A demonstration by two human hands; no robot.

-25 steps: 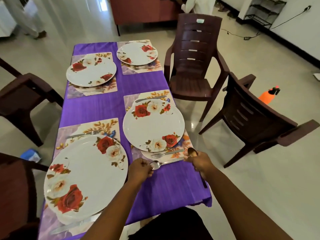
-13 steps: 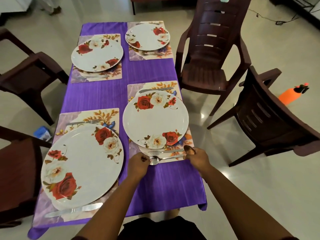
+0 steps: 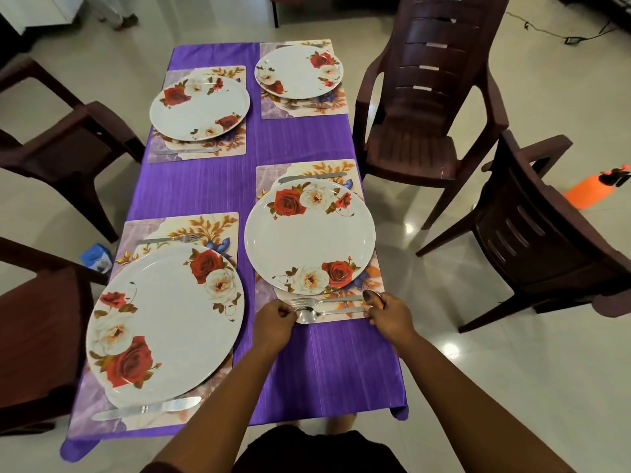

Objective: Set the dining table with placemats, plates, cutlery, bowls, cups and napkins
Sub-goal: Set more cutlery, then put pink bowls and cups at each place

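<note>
While both arms reach over the near edge of the purple cloth [image 3: 307, 367], the left hand [image 3: 273, 323] sits knuckles-up, fingers curled, its tips at the bowl end of a spoon [image 3: 309, 315]; whether it pinches the bowl or only touches it cannot be told. Right hand [image 3: 387, 310] also curled, fingers closed round the far end of the spoon handle, with a second, dark spoon bowl [image 3: 371, 297] sticking up out of the fist. The spoon lies crosswise on the near strip of the right placemat [image 3: 269, 291], just beside a fork [image 3: 324, 300] that lies parallel to it, between spoon and plate [image 3: 309, 238]. A knife [image 3: 312, 177] lies on the same mat beyond the plate. Near-left mat [image 3: 143, 227] carries a large rose plate [image 3: 164, 322], a fork [image 3: 169, 239] on its far side, a knife [image 3: 146, 408] on its near side. Two more mats with plates sit at the far end, cutlery beside each. Brown plastic chairs stand around; an orange bottle [image 3: 594, 187] lies on the floor at right.
</note>
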